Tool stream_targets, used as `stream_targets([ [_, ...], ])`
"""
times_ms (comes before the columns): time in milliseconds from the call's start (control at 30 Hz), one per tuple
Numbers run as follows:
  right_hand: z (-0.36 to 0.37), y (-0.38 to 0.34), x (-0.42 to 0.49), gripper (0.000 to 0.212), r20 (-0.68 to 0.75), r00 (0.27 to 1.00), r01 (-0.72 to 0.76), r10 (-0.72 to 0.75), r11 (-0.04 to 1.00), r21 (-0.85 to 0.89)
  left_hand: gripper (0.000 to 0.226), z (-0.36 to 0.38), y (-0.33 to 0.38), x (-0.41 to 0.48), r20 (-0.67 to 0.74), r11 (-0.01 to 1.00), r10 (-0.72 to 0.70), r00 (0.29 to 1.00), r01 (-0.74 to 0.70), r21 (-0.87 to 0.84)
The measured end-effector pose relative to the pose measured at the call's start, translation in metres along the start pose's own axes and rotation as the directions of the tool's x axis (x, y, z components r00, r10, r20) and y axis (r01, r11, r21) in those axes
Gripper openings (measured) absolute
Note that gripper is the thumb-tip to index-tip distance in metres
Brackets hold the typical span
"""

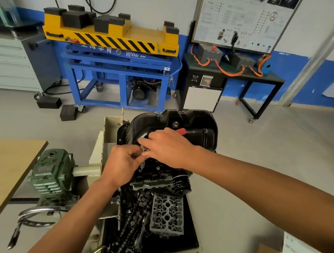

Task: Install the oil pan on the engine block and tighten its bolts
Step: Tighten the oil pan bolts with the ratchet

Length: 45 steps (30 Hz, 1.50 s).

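oil pan (183,117) glossy black, curved; left hand (122,163) pinches chrome socket (144,149); right hand (170,147) grips ratchet (198,134).

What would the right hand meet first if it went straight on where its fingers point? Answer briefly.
The chrome socket, right at the right hand's fingertips and probably touching them. Just beyond is the left hand, pinching that socket. Depth is unclear.

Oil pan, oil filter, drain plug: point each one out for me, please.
oil pan (201,120): head view, far wall.
oil filter (181,184): head view, canister side.
drain plug (175,124): head view, bolt head.
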State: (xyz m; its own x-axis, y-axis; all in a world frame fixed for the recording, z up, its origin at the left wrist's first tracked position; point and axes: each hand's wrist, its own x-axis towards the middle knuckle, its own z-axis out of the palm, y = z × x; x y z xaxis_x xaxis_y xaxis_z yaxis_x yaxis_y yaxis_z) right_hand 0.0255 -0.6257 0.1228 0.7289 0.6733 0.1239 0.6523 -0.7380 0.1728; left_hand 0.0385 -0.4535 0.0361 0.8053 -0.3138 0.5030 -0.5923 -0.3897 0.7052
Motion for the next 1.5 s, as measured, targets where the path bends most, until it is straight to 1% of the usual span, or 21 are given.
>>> stream_targets([
  [67, -0.006, 0.008, -0.005, 0.031, -0.033, 0.999, 0.020, -0.020, 1.000, 0.002, 0.008, 0.002, 0.007, 0.008, -0.012, 0.999, 0.030, 0.999, -0.030, -0.029],
  [133, -0.012, 0.017, -0.012, 0.030, -0.046, 0.999, 0.011, -0.010, 1.000, 0.022, 0.008, 0.009, 0.013, 0.016, -0.008, 0.997, 0.049, 0.999, -0.049, -0.056],
  [200, -0.014, 0.026, -0.021, 0.029, -0.026, 1.000, -0.006, 0.007, 0.999, 0.034, 0.014, 0.020, 0.016, 0.020, 0.011, 0.995, 0.026, 1.000, -0.025, -0.099],
  [300, -0.009, 0.033, -0.035, 0.032, 0.009, 0.999, -0.032, 0.032, 0.999, 0.009, 0.014, 0.038, 0.017, 0.019, 0.052, 0.990, 0.009, 0.999, -0.002, -0.138],
  [467, 0.003, 0.035, -0.044, 0.037, 0.000, 0.994, -0.113, 0.113, 0.993, 0.017, 0.017, 0.047, 0.014, 0.020, 0.058, 0.995, 0.039, 0.998, -0.033, -0.091],
  [633, 0.003, 0.035, -0.040, 0.036, 0.014, 0.995, -0.095, 0.095, 0.995, 0.005, 0.010, 0.047, 0.010, 0.020, 0.026, 0.997, 0.037, 0.999, -0.036, -0.067],
  [767, 0.005, 0.035, -0.038, 0.035, 0.043, 0.996, -0.079, 0.078, 0.997, 0.021, 0.012, 0.047, 0.007, 0.017, 0.035, 0.997, 0.020, 0.999, -0.017, -0.082],
  [867, 0.005, 0.036, -0.036, 0.032, 0.050, 0.997, -0.051, 0.051, 0.999, 0.010, 0.013, 0.047, 0.006, 0.017, 0.029, 0.996, 0.029, 0.999, -0.026, -0.085],
  [1000, 0.003, 0.040, -0.035, 0.034, 0.059, 0.998, -0.013, 0.013, 1.000, -0.015, 0.015, 0.049, 0.003, 0.017, 0.035, 0.996, 0.023, 0.999, -0.020, -0.084],
  [1133, 0.004, 0.047, -0.039, 0.033, 0.075, 0.994, 0.074, -0.074, 0.997, 0.005, 0.027, 0.050, 0.007, 0.017, 0.051, 0.991, 0.082, 0.995, -0.077, -0.106],
  [1233, -0.001, 0.058, -0.038, 0.036, 0.105, 0.983, 0.155, -0.152, 0.988, -0.021, 0.031, 0.051, 0.008, 0.020, 0.084, 0.991, 0.088, 0.993, -0.079, -0.111],
  [1367, -0.004, 0.066, -0.031, 0.036, 0.106, 0.963, 0.255, -0.246, 0.964, -0.081, 0.031, 0.049, -0.001, 0.023, 0.126, 0.988, 0.107, 0.986, -0.091, -0.126],
  [1500, 0.000, 0.062, -0.028, 0.035, 0.080, 0.967, 0.245, -0.244, 0.969, -0.014, 0.023, 0.043, -0.005, 0.024, 0.148, 0.984, 0.130, 0.980, -0.108, -0.144],
])
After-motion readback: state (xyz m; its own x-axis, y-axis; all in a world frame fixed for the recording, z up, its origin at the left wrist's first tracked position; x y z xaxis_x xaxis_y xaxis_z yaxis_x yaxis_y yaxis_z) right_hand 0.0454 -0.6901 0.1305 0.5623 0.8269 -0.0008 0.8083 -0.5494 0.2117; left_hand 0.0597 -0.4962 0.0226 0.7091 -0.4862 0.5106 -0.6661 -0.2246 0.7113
